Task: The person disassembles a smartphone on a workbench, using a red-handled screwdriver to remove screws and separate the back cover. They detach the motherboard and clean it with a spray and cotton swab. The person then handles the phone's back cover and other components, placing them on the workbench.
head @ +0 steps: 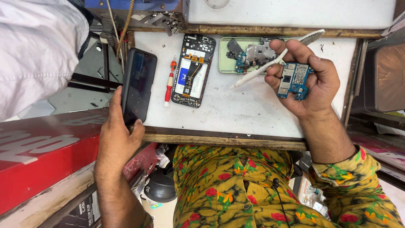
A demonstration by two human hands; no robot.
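The right hand [310, 82] pinches a thin, fragile blue circuit board [294, 80] and white brush [274, 59] above the table [253, 109], best gripped by its edges; the left hand [120, 135] clasps a smooth black phone [138, 84].

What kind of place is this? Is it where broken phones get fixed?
Probably yes, a phone repair bench. An opened phone lies beside a small red screwdriver, and the right hand holds a blue circuit board and a white brush.
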